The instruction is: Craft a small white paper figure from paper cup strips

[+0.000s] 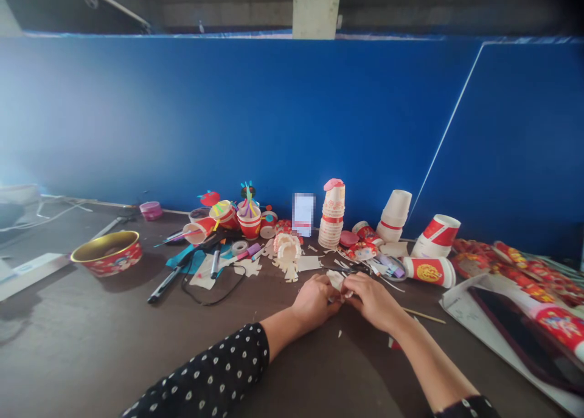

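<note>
Close together over the middle of the table, my left hand (316,302) and my right hand (370,299) both pinch a small white piece of paper (335,278). Its lower part is hidden by my fingers. Just beyond the hands lies a dark tool, perhaps scissors (349,269), partly covered. A cut paper cup (288,247) with a fringed rim sits ahead and to the left, with white paper cut-outs (289,268) around it. A tiny paper scrap (340,333) rests on the table below my hands.
Left stand a gold-rimmed red bowl (109,257), a marker (165,284) and decorated cups (249,223). A stack of paper cups (332,217) and a phone (303,214) are at the back. Rightward lie a tipped cup (429,272), a wooden stick (424,316) and a dark tablet (524,336).
</note>
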Tool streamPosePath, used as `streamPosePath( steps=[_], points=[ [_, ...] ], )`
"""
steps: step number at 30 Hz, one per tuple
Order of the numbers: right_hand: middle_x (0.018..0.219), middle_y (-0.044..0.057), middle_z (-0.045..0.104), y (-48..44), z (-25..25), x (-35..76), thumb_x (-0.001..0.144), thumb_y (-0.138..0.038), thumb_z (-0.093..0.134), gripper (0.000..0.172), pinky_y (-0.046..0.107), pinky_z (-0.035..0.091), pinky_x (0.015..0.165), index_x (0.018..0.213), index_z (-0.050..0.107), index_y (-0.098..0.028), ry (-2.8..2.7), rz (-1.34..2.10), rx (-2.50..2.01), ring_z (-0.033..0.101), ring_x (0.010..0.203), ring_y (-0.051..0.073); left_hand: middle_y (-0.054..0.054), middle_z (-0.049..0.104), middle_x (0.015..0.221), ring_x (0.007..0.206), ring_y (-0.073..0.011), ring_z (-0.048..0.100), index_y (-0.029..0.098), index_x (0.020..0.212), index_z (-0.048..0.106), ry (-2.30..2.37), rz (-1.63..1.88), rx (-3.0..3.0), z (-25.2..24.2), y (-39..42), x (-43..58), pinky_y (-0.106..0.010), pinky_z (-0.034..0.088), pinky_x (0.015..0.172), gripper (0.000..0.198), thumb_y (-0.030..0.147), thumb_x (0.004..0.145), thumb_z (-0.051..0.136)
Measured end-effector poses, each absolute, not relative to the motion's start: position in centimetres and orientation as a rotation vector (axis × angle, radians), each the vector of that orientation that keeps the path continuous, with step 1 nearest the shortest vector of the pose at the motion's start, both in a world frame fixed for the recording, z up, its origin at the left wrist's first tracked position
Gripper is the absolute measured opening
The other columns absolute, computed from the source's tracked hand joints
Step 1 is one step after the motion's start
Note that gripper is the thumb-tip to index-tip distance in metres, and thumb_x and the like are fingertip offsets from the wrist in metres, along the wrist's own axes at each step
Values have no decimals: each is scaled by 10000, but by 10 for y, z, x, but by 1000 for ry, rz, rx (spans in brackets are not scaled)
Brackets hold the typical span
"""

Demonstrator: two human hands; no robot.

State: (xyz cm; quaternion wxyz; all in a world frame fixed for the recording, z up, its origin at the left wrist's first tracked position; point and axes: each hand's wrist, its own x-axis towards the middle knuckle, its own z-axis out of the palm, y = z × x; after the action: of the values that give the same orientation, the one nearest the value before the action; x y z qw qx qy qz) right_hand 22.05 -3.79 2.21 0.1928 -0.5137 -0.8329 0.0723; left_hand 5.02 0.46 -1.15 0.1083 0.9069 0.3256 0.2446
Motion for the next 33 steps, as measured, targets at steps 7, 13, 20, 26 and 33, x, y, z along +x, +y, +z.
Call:
streamPosePath(
  steps=[7, 13, 20, 26, 33],
  points=[
    [839, 41, 638, -37, 24, 220, 794, -140, 475, 193, 299, 375, 740, 852, 647, -207, -2379, 212, -1412, 507, 851, 197, -40, 622, 777, 773, -174, 558, 193, 834, 719, 960, 709, 2665, -11, 4, 50, -274, 439, 781, 133, 218, 766, 609],
    [844, 46, 629, -39, 28, 222, 787, -142, 492, 156, 304, 381, 755, 789, 638, -197, -2405, 215, -1416, 501, 873, 200, -42, 631, 816, 803, -180, 560, 222, 923, 716, 946, 745, 2637, -15, 5, 50, -284, 436, 805, 185, 241, 775, 606],
    [811, 32, 620, -40, 29, 223, 745, -117, 530, 117, 302, 380, 763, 743, 615, -197, -2381, 216, -1396, 500, 880, 196, -37, 610, 756, 773, -171, 547, 196, 812, 722, 956, 724, 2645, -12, 5, 51, -272, 429, 782, 131, 191, 751, 607],
    [876, 39, 616, -43, 33, 219, 739, -123, 530, 118, 312, 386, 772, 719, 613, -205, -2447, 160, -1357, 491, 896, 201, -35, 608, 760, 774, -165, 547, 189, 767, 712, 962, 715, 2632, -10, 4, 51, -265, 424, 777, 107, 207, 755, 607],
    [859, 49, 626, -55, 31, 220, 807, -132, 463, 188, 308, 401, 734, 725, 617, -202, -2548, 28, -1409, 516, 837, 193, -49, 638, 799, 807, -181, 561, 168, 722, 695, 983, 696, 2647, -11, 4, 51, -271, 434, 779, 86, 175, 734, 611]
  ],
)
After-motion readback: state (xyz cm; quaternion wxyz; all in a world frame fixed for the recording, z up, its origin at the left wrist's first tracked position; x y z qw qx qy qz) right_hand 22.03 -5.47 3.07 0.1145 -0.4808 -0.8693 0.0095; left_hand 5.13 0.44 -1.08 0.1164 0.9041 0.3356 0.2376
